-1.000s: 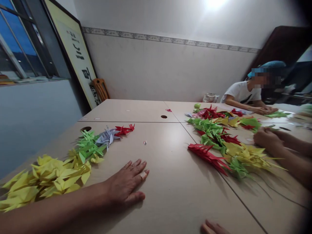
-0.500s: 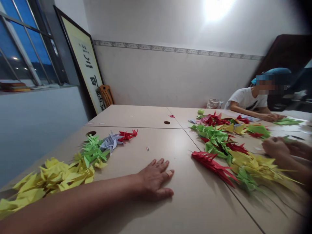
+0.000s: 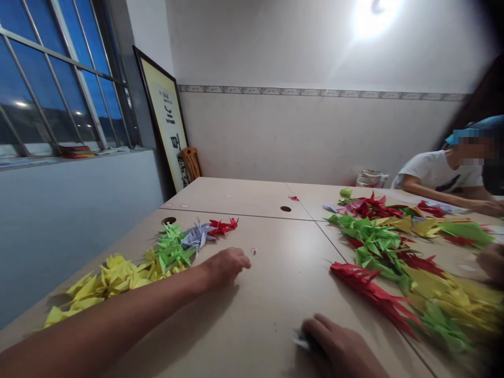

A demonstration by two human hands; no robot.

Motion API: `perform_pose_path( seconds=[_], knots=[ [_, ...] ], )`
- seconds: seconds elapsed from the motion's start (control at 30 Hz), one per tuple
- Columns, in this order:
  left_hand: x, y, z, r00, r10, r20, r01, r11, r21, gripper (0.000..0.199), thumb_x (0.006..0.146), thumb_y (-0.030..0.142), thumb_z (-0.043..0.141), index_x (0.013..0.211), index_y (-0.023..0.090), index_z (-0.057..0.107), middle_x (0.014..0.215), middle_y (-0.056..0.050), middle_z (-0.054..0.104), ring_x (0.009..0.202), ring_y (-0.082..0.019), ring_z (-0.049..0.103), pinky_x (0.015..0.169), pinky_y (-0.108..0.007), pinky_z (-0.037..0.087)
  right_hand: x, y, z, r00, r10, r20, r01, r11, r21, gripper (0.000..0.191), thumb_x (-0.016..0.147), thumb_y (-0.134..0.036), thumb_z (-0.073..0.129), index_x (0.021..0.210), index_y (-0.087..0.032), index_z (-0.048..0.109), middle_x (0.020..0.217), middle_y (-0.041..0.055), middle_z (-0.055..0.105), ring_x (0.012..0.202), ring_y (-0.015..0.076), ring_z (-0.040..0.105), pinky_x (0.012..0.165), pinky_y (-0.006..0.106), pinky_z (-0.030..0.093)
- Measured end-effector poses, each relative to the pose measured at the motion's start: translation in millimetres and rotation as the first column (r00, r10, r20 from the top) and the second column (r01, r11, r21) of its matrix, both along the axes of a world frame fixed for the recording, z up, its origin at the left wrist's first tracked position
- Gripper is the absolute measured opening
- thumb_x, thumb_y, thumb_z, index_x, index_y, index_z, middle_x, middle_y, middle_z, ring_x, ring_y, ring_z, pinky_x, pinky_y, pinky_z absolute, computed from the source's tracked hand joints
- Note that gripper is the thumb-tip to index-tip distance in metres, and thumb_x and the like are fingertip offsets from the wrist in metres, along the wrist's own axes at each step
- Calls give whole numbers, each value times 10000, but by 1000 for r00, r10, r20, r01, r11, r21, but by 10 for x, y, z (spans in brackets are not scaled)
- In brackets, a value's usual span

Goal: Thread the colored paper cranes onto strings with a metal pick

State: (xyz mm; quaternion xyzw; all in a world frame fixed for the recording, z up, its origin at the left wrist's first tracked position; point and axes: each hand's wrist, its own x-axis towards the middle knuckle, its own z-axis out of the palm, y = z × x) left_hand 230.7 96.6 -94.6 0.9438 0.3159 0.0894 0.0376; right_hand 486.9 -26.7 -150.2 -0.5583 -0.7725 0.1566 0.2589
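Observation:
My left hand point(image 3: 226, 268) is low over the table point(image 3: 271, 294) with its fingers curled in. I cannot see what they hold, if anything. Just right of its fingertips lies a small white and red scrap point(image 3: 254, 251). At the bottom, my right hand point(image 3: 340, 341) is closed around something dark with a whitish end point(image 3: 302, 340), blurred by motion. Folded paper pieces lie beyond my left forearm: a yellow pile point(image 3: 114, 278), a green cluster point(image 3: 173, 247), a pale violet one point(image 3: 197, 235) and a red one point(image 3: 223, 227). Red folded paper strung in a row point(image 3: 372, 291) lies right of my right hand.
More folded paper in green point(image 3: 370, 236), yellow point(image 3: 452, 294) and red covers the right side. A person in a white shirt point(image 3: 425, 170) leans on the table's far right. Another person's hand point(image 3: 490, 260) shows at the right edge. Round holes point(image 3: 285, 209) pierce the tabletop.
My left hand, flat and spread before, has lifted, curled its fingers and shifted left toward the scrap. My right hand has entered at the bottom. The view has turned right-to-left.

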Motion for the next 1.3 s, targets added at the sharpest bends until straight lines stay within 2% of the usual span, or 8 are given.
perform_pose_path(
  seconds=[0.07,0.2,0.5,0.67,0.97,1.07,1.17,1.3],
  knots=[
    [-146,98,61,992,127,-1,-127,992,-2,259,741,117,447,946,155,600,892,-75,637,819,-162,570,745,-257,432,-165,324,97,980,32,197,-36,999,20,168,738,-174,434,738,-238,590,722,22,613,642,166,569,551,249,351],
    [-195,396,214,926,376,25,-377,923,79,285,795,250,411,1032,213,564,1023,-40,617,926,-155,545,813,-251,398,-280,782,178,975,-94,200,79,993,85,154,758,-182,404,791,-198,554,792,32,607,706,167,551,591,238,333],
    [149,1194,96,747,665,-5,-658,739,144,245,654,335,535,852,257,656,967,-102,595,968,-302,456,755,-434,346,-154,851,112,998,-56,40,53,995,82,150,763,-221,409,724,-196,552,680,9,594,624,156,520,568,231,354],
    [147,1327,-4,690,723,-33,-719,690,84,190,687,282,488,744,247,666,858,-94,644,918,-289,479,738,-451,317,-149,874,129,998,-56,-39,58,997,58,193,770,-312,445,796,-196,597,704,19,628,635,169,552,582,247,387],
    [215,1329,-24,684,729,-39,-728,685,29,478,621,210,509,1088,314,510,1025,-93,618,972,-300,479,727,-442,325,-161,933,163,959,-203,-197,189,978,-89,397,756,-452,471,1024,-170,553,725,35,642,649,193,587,612,282,427],
    [252,1343,-53,682,731,-32,-731,682,3,319,615,185,520,909,265,613,911,-99,651,910,-296,519,721,-446,328,-161,929,170,958,-188,-218,172,981,-90,402,756,-456,468,1031,-174,553,792,46,648,710,201,593,647,284,428],
    [283,1320,15,685,728,26,-728,685,2,162,643,162,505,719,196,644,820,-119,654,865,-297,542,723,-454,330,-148,926,169,964,-178,-200,166,983,-74,436,759,-468,458,1080,-181,527,742,30,624,680,194,575,620,276,423],
    [383,1089,199,723,666,183,-683,729,42,225,733,228,450,893,223,608,1008,-84,610,1020,-276,473,821,-448,325,-131,918,179,966,-172,-194,159,984,-79,458,783,-468,424,1141,-187,474,672,2,570,603,173,540,562,262,406]
  ],
)
